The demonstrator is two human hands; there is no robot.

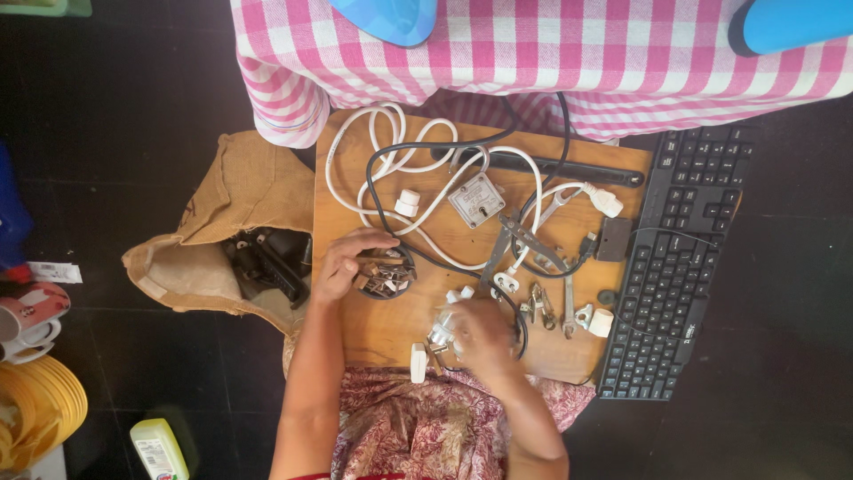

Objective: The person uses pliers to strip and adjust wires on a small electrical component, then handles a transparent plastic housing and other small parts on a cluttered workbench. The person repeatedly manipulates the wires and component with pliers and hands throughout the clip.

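Observation:
My left hand [345,262] rests with its fingers in a small round dark dish [387,273] filled with several small metal parts, on a wooden board [382,324]. Nearer me, my right hand [478,336] closes around a white electrical plug part [440,334]. A small white cover piece [418,362] lies beside that hand near the board's front edge. White cable [355,147] and black cable [418,147] loop across the back of the board, around a grey square switch box [476,199].
Pliers [524,240], small wrenches and white fittings lie right of centre on the board. A black keyboard [680,258] sits at the right. An open jute bag [227,240] with dark tools is at the left. Pink checked cloth [551,53] hangs behind. Cups and a bottle stand far left.

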